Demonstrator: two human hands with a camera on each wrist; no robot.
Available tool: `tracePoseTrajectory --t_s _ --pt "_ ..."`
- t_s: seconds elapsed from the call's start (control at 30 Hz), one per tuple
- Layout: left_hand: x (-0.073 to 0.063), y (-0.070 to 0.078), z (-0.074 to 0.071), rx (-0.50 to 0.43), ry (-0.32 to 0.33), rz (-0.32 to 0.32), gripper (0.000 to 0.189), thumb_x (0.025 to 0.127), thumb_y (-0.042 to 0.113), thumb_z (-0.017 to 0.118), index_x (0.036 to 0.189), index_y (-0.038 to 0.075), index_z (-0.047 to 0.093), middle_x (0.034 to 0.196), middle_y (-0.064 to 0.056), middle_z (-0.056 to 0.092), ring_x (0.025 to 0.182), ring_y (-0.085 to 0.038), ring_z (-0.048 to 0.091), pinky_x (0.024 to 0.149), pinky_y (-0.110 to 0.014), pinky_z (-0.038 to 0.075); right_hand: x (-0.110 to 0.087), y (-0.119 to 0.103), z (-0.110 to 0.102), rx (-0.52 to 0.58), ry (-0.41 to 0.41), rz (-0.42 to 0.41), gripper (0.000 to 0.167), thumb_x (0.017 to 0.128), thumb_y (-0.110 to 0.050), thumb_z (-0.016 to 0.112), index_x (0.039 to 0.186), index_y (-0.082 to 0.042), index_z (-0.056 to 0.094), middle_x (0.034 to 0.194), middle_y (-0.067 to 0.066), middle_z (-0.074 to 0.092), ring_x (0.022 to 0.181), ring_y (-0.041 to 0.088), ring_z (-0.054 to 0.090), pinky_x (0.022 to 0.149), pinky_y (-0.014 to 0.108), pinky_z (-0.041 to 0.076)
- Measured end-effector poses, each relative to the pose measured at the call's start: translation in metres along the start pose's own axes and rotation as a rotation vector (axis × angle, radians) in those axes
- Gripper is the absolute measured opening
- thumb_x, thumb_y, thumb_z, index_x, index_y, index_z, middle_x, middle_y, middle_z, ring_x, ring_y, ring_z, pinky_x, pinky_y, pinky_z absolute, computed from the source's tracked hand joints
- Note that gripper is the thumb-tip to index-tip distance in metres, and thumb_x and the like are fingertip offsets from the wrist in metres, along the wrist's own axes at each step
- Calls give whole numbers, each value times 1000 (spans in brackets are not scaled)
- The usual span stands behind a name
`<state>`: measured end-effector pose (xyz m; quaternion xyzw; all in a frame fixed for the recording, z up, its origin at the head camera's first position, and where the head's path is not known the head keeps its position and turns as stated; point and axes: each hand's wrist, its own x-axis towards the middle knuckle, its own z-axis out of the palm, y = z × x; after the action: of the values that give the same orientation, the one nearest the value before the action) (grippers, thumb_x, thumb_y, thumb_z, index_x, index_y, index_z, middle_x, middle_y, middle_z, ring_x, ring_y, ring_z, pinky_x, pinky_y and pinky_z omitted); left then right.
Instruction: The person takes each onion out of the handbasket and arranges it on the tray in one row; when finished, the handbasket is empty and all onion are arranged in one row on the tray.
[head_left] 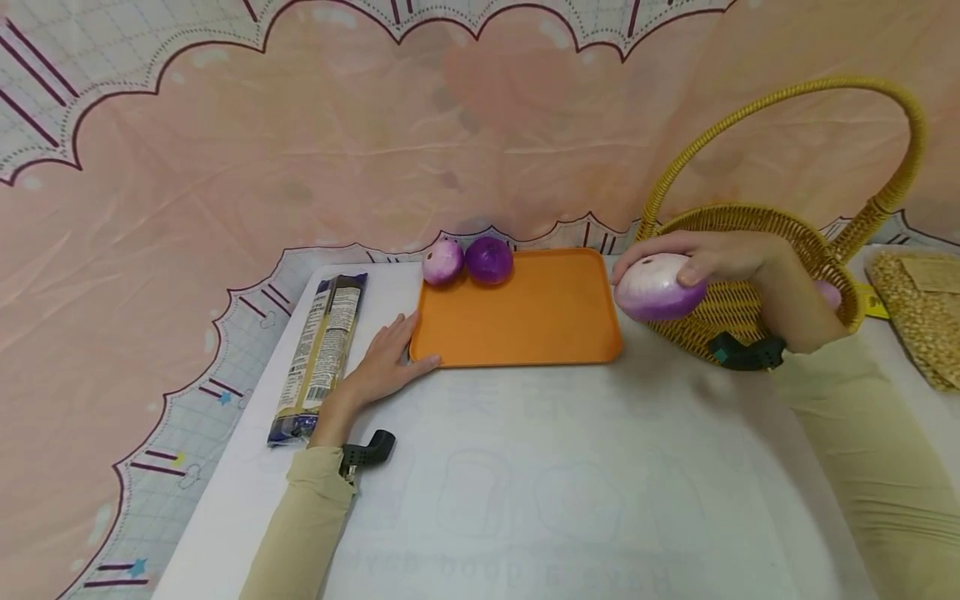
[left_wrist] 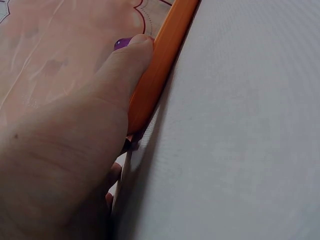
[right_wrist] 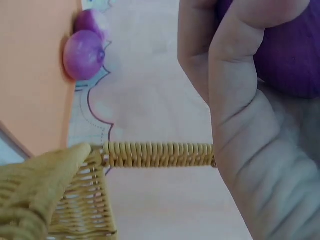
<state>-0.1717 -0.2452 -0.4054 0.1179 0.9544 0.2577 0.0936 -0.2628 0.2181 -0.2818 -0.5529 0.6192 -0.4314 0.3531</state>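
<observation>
My right hand [head_left: 731, 254] grips a purple-and-white onion [head_left: 660, 287] in the air, between the orange tray [head_left: 525, 321] and the wicker basket [head_left: 738, 312]. In the right wrist view the fingers curl round this onion [right_wrist: 295, 55]. On the tray's back left corner sit two other onions, a pale purple one [head_left: 443, 262] and a darker one [head_left: 489, 260], side by side. My left hand [head_left: 386, 358] rests against the tray's front left corner, fingers along the left side and thumb at the front edge. In the left wrist view the thumb [left_wrist: 132, 55] touches the tray's rim [left_wrist: 165, 65].
A long printed packet [head_left: 318, 358] lies left of the tray. Inside the basket, partly behind my right wrist, shows another purple onion [head_left: 828, 293]. The basket's tall handle [head_left: 795, 87] arches above it. At the far right lies a bag of yellowish kernels [head_left: 918, 312].
</observation>
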Motion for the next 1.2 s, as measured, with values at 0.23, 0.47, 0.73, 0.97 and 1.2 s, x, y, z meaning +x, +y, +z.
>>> tracePoseTrajectory --t_s 0.23,0.47,0.73,0.97,1.2 --pt "0 -1 1 0 -4 -3 91 92 51 58 157 11 8 164 -12 11 153 -32 3 125 -49 0 13 -1 4 7 -14 111 46 95 -33 50 135 -11 50 124 5 59 103 20 58 76 32 57" --pt "0 -1 0 2 -4 -10 91 92 50 58 157 11 9 164 -13 11 153 -33 4 125 -49 0 30 -8 16 -128 228 404 43 95 -24 54 137 -18 49 130 8 52 116 26 49 92 35 52" --pt "1 -2 0 1 -6 -5 91 92 51 58 157 12 8 165 -12 11 153 -32 4 125 -49 -1 57 -5 28 -135 513 559 56 91 -39 65 143 -36 42 140 2 46 124 26 46 103 47 46" --pt "1 -1 -1 -3 -9 -4 91 92 51 58 157 12 8 165 -11 11 153 -32 4 125 -49 -1 67 6 30 -144 642 528 67 90 -33 68 149 -28 38 152 9 37 132 32 41 110 56 39" --pt "2 -1 -2 3 -10 0 91 92 51 58 157 11 9 164 -12 12 153 -33 4 125 -49 -1 85 25 39 -95 777 525 77 87 -26 72 153 -24 31 154 12 36 133 33 41 114 55 36"
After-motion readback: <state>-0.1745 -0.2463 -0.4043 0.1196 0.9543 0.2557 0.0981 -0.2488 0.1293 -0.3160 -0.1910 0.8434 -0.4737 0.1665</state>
